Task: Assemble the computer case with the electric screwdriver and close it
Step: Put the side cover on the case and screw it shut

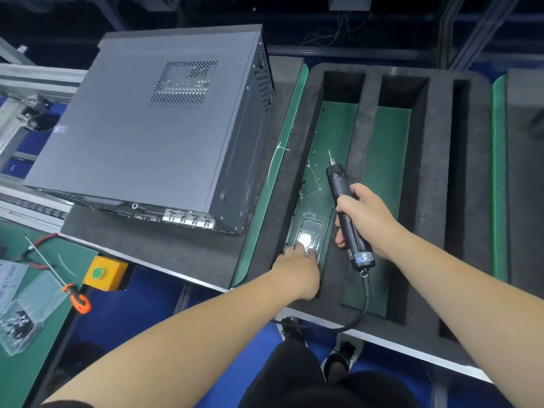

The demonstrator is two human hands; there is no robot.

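Green-matted foam tray [365, 83] right of the computer case [141, 128]: my right hand [365, 213] grips the electric screwdriver [347, 216]; my left hand [294, 260] should pinch one screw cleanly from the clear box [309, 231].

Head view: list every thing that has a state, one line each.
Computer case: closed, lying on its side on foam.
Electric screwdriver: gripped, bit pointing away, over the foam tray.
Right hand: grips the screwdriver.
Left hand: reaching into a clear plastic tray.
Clear screw box: open.
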